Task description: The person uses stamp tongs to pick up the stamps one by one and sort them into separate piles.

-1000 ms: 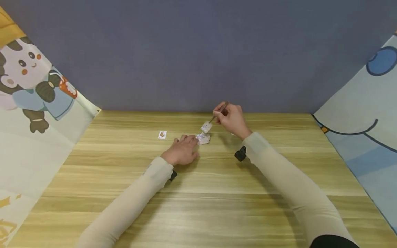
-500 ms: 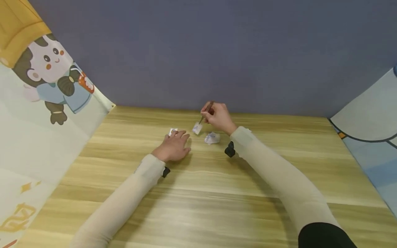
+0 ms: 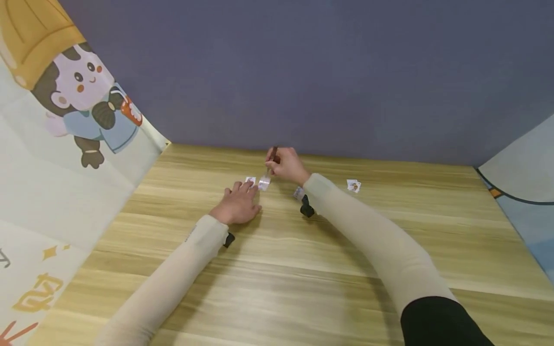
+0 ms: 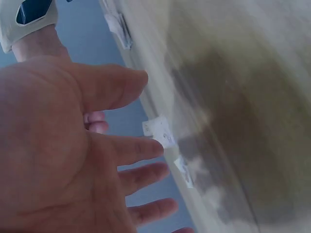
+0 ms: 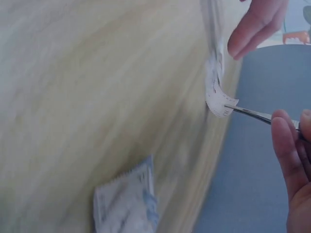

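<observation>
In the head view, my right hand (image 3: 289, 166) pinches a pair of tweezers (image 5: 250, 113). Their tip grips the edge of a small white stamp-like paper (image 5: 218, 99) with a toothed border, which bends upward close to the table in the right wrist view. My left hand (image 3: 237, 203) lies palm down with fingers spread, its fingertips overlapping another small printed stamp (image 3: 250, 179). The two stamps are side by side. A small pile of stamps (image 5: 125, 201) in clear wrapping shows below the right hand, partly hidden by the right wrist in the head view.
Overlapping printed stamps (image 3: 354, 185) lie farther right on the wooden table (image 3: 277, 269). A dark grey panel (image 3: 285, 77) rises behind the back edge. Cartoon-printed sheets (image 3: 78, 101) flank both sides.
My right hand has carried the tweezered stamp left, from over the pile to beside the other stamp. My left hand has moved off the pile toward that stamp. The head view has shifted.
</observation>
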Demonstrator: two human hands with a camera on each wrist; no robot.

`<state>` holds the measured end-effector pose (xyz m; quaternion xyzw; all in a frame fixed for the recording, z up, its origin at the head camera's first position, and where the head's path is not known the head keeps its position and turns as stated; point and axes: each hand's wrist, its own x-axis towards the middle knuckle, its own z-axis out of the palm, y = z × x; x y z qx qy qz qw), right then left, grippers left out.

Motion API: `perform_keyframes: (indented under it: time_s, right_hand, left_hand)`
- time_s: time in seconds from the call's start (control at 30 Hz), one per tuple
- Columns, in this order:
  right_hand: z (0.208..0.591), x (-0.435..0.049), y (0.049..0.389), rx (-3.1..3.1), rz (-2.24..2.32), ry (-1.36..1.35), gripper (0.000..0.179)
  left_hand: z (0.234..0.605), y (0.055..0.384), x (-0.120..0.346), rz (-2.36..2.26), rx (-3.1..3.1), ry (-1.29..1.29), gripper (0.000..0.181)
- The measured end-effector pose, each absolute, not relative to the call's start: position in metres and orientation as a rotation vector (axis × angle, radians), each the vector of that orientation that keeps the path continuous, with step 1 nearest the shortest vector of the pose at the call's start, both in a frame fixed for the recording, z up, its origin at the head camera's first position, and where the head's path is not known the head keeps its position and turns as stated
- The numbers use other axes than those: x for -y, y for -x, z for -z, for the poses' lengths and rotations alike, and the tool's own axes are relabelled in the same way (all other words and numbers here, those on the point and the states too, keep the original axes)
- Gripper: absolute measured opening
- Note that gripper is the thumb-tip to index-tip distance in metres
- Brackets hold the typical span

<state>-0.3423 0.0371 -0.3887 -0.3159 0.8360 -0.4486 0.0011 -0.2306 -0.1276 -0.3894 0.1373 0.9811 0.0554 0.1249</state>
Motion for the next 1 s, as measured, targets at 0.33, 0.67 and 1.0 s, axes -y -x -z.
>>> perform_keyframes:
  time_s: [0.33,0.67,1.0]
  right_hand:
    - [0.400,-0.026,0.332,-2.689,1.322,0.998,0.005]
    - [0.403,-0.026,0.322,-2.723,1.336,0.987,0.006]
    - [0.402,-0.023,0.319,-2.734,1.394,0.910,0.004]
  left_hand:
    - [0.397,0.229,0.127,-0.116,-2.837,-0.437,0.062]
    - [0.397,0.226,0.129,-0.083,-2.813,-0.448,0.063]
    - [0.395,0.224,0.131,-0.113,-2.818,-0.454,0.062]
